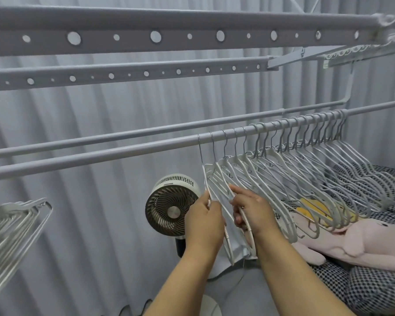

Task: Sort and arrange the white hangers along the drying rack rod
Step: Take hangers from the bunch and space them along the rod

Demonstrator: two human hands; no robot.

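Observation:
Several white hangers [301, 179] hang in a row on the near rack rod [100, 157], from the middle to the right end. My left hand [204, 221] grips the arm of the leftmost hanger [206, 179] in that row. My right hand [251, 210] holds the arm of a neighbouring hanger [224, 176], with its index finger stretched out along it. Another bunch of white hangers [14, 222] hangs at the far left edge; its hooks are mostly out of frame.
A second rod [123, 135] runs just behind the near one. Two perforated rack bars [169, 37] cross overhead. A small round fan [172, 205] stands behind my hands. A pink plush toy [351, 240] lies on checked bedding [374, 290] at right. Grey curtains hang behind.

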